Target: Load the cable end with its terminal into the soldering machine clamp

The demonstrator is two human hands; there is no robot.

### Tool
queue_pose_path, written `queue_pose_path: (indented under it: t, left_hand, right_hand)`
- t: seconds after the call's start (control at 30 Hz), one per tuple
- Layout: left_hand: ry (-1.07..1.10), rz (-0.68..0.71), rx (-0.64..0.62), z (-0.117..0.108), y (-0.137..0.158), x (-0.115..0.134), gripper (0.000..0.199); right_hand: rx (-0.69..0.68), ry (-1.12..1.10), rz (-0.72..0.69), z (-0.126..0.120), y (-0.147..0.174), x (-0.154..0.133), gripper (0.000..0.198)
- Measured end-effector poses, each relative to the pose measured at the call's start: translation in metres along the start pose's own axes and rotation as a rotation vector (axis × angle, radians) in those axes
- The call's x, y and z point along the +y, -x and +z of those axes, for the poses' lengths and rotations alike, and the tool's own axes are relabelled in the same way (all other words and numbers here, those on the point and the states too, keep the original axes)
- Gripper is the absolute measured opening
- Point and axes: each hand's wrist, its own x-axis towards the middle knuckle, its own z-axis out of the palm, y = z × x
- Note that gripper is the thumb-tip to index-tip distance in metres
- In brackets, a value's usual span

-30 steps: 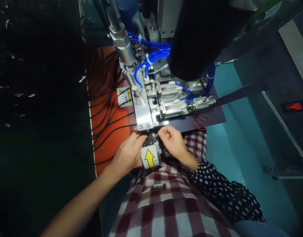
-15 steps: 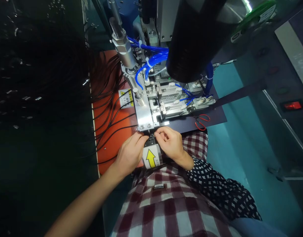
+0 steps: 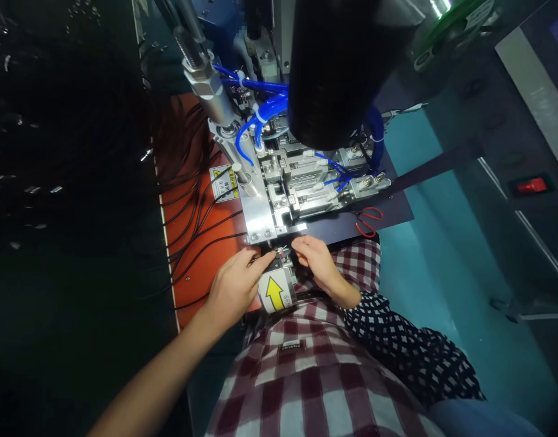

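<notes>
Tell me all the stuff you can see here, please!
machine: one, silver metal, middle, behind the hands
tubes: several, blue, looping over the machine
cylinder: one, black, big, top centre, close to the camera
cables: many, black, spread over the mat
mat: one, orange, left of the machine
warning label: one, yellow and white, left edge of the machine
arrow label: one, white with a yellow arrow, between the hands
wires: a few, thin, colours hard to tell, at the fingertips
scissors: one pair, red handles, right of the machine
switch: one, lit red, far right
shirt: one, red and white checks, bottom
left hand: fingers pinched by the wires
right hand: fingers curled by the wires
</notes>
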Motion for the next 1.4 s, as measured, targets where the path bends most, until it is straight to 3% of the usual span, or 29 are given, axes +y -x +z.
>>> queue_pose_path:
  t: [0.17,0.4,0.47,0.57,0.7,0.87,1.17,1.4]
  left_hand:
    - [0.007,-0.003,0.015,0.002,0.001,0.000,0.035]
    - [0.038,-0.016,0.031,0.002,0.002,0.000,0.033]
    - [0.048,-0.027,0.028,0.002,0.002,0.000,0.032]
    - [0.052,-0.034,0.030,0.002,0.002,0.000,0.032]
    - [0.062,-0.039,0.036,0.002,0.001,0.001,0.032]
    - [0.038,-0.024,0.059,0.000,-0.001,0.002,0.031]
    - [0.059,-0.049,0.019,-0.004,-0.005,0.004,0.030]
    - [0.037,-0.060,-0.013,-0.004,-0.006,0.004,0.030]
  right_hand:
    - [-0.058,0.248,-0.156,0.002,0.020,0.000,0.024]
    - [0.148,0.938,-0.576,0.008,0.030,-0.015,0.020]
    - [0.146,1.009,-0.620,0.008,0.030,-0.020,0.020]
    - [0.095,0.899,-0.537,0.003,0.024,-0.020,0.017]
    - [-0.086,0.522,-0.278,-0.006,0.008,-0.011,0.015]
    - [-0.168,0.265,-0.164,-0.010,-0.001,-0.002,0.024]
    - [-0.076,0.178,-0.188,0.004,0.001,0.004,0.021]
    - [-0.092,0.126,-0.176,0.005,0.000,0.006,0.020]
